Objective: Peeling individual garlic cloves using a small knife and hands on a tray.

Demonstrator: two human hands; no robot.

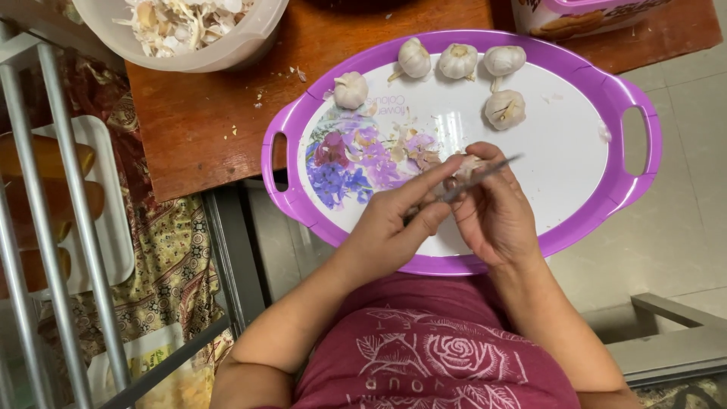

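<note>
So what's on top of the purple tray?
On the purple tray sit five whole garlic bulbs and bits of papery skin. The left hand and right hand cover part of its middle.

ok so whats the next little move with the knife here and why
Probably slide the knife tip under the loose skin and lift it: the right hand holds the blade against the garlic piece, which the left hand pinches above the tray.

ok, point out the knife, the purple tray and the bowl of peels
knife [485,173], head view, middle of the blade
purple tray [640,113], head view, right handle rim
bowl of peels [227,51], head view, outer wall
</note>
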